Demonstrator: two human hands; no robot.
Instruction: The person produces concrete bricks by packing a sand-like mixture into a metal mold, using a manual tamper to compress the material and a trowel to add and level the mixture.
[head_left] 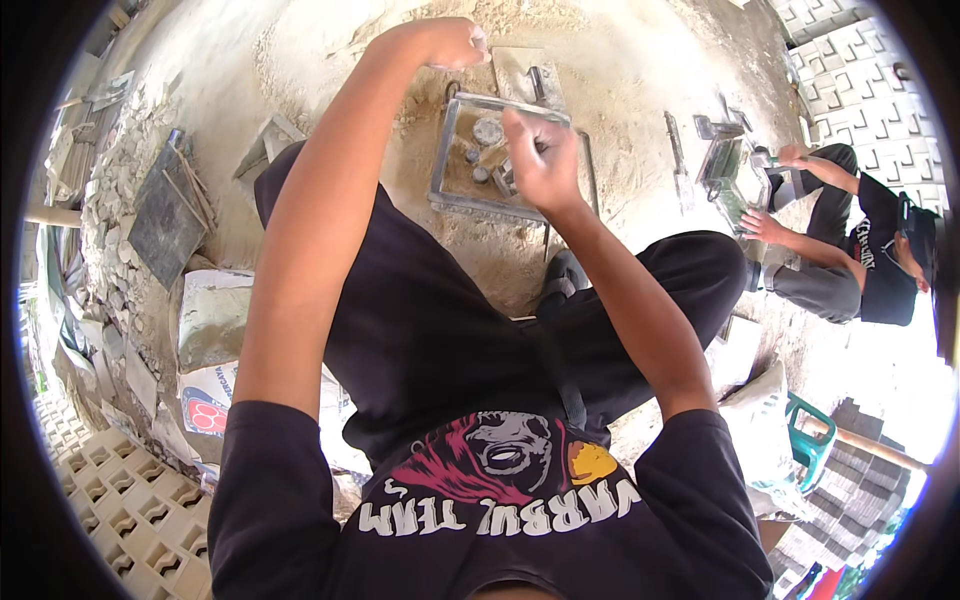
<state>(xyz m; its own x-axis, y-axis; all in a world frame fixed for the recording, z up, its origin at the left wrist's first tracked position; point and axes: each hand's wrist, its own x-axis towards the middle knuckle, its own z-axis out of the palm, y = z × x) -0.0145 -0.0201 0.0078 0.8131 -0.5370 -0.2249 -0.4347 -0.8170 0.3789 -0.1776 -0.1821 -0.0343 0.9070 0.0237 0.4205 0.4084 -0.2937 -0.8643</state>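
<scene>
My left hand (455, 46) is curled closed above the sandy ground, beyond the far left corner of a rectangular metal frame (485, 208). Pale dust coats its fingertips, and whatever the fingers may hold is hidden. Nearer to me, my right hand (546, 168) hovers over the frame's right part, slightly blurred, thumb raised and fingers curled in; I cannot make out anything in them. Inside the frame lie a round grey disc (488, 131) and several smaller metal pieces (481, 174). Just past the frame is a pale flat board (516, 66) with a dark metal bar (540, 84) on it.
To the right a co-worker (880, 250) sits handling a similar metal mould (735, 170). A dark slab (168, 215) leans on rubble at left. Patterned pale blocks (130, 500) are stacked lower left, and a green plastic chair (812, 440) stands lower right.
</scene>
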